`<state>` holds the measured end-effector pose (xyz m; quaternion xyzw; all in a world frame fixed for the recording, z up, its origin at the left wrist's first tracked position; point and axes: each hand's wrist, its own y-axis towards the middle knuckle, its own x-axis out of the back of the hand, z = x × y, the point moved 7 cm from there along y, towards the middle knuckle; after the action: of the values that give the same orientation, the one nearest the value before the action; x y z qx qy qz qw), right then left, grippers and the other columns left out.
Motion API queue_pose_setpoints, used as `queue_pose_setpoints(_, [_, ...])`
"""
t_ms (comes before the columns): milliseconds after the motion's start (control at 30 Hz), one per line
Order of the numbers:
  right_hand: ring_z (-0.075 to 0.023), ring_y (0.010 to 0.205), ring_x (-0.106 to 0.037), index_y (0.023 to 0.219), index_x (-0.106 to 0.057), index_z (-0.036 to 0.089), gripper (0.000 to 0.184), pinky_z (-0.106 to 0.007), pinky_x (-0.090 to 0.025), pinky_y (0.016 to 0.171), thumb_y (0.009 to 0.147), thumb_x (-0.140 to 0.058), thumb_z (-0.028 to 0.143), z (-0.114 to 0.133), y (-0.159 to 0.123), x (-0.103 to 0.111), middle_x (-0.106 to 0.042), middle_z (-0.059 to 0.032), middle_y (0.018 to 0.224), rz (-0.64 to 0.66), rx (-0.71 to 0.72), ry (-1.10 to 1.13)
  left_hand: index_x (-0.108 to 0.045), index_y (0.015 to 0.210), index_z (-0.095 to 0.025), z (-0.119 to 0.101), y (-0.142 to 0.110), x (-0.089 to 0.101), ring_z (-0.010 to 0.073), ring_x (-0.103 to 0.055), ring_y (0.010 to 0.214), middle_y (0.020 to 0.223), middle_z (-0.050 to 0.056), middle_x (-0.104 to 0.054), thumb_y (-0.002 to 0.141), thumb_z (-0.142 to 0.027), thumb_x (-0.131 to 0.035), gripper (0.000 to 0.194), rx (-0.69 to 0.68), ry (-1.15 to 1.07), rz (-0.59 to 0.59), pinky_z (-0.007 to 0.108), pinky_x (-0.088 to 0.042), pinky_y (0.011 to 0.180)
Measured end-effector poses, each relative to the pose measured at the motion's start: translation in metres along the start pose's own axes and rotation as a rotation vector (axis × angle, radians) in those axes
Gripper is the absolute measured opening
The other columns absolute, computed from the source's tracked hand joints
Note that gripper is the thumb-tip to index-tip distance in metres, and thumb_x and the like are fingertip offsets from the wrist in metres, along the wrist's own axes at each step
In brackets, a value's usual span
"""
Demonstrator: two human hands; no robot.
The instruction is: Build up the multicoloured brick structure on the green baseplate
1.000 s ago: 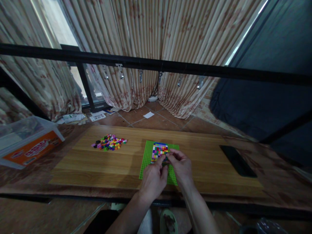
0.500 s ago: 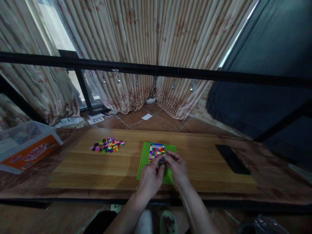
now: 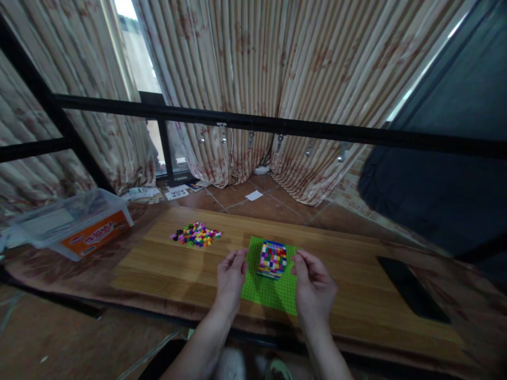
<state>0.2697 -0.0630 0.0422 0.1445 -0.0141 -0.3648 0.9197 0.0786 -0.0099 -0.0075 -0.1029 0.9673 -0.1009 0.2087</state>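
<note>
A green studded baseplate (image 3: 269, 295) lies on the wooden board, carrying a block built of small multicoloured bricks (image 3: 273, 258). My left hand (image 3: 231, 277) is at the baseplate's left edge, its thumb and fingers pressed together. At the right edge is my right hand (image 3: 316, 285), fingers curled in and thumb against the forefinger. Both sets of fingertips are at or very close to the plate's edges. Whether they grip the plate or hold a small brick cannot be made out. The brick block stands between the hands, with neither touching it.
A pile of loose coloured bricks (image 3: 197, 234) lies on the wooden board (image 3: 158, 269) at the left. Beyond it stands a clear plastic box (image 3: 75, 221) with an orange label. A flat black object (image 3: 412, 289) lies at the right. A black rail (image 3: 253, 122) crosses behind.
My hands have parted from over the brick block to either side of the baseplate, leaving the block uncovered. The view has turned to the left, so things appear further right.
</note>
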Motion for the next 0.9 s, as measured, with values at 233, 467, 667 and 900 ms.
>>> queue_pose_setpoints(233, [-0.0181, 0.085, -0.065, 0.098, -0.069, 0.024, 0.021, -0.029, -0.051, 0.076, 0.086, -0.056, 0.034, 0.001, -0.064, -0.076, -0.07, -0.0051, 0.096, 0.554, 0.147, -0.21, -0.064, 0.087, -0.013, -0.017, 0.017, 0.056, 0.0018, -0.03, 0.039, 0.053, -0.008, -0.047, 0.061, -0.043, -0.07, 0.04, 0.043, -0.19, -0.253, 0.018, -0.018, 0.042])
queue_pose_setpoints(467, [-0.0242, 0.094, -0.065, 0.123, -0.057, 0.018, 0.04, -0.036, -0.051, 0.082, 0.083, -0.052, 0.02, -0.031, -0.07, -0.161, -0.064, -0.012, 0.113, 0.67, 0.3, -0.558, -0.059, 0.077, -0.014, -0.03, 0.047, 0.122, 0.005, -0.048, 0.046, 0.06, -0.005, -0.056, 0.055, -0.028, -0.071, 0.028, 0.057, -0.228, -0.391, 0.019, -0.031, 0.047])
queue_pose_setpoints(667, [-0.0228, 0.098, -0.061, 0.105, -0.069, 0.022, 0.033, -0.031, -0.044, 0.089, 0.083, -0.049, 0.009, -0.047, -0.041, -0.248, -0.067, -0.008, 0.102, 0.861, 0.491, -0.721, -0.062, 0.081, -0.012, -0.026, 0.053, 0.129, 0.008, -0.055, 0.054, 0.067, 0.001, -0.062, 0.057, -0.025, -0.07, 0.029, 0.132, -0.232, -0.349, 0.019, -0.035, 0.051])
queue_pose_setpoints(900, [-0.0224, 0.093, -0.057, 0.092, -0.074, 0.027, 0.03, -0.033, -0.041, 0.089, 0.081, -0.053, 0.009, -0.065, -0.042, -0.293, -0.065, -0.0061, 0.092, 1.019, 0.57, -0.771, -0.063, 0.082, -0.014, -0.024, 0.066, 0.128, 0.0083, -0.052, 0.051, 0.062, -0.003, -0.058, 0.057, -0.025, -0.07, 0.029, 0.158, -0.231, -0.341, 0.02, -0.033, 0.049])
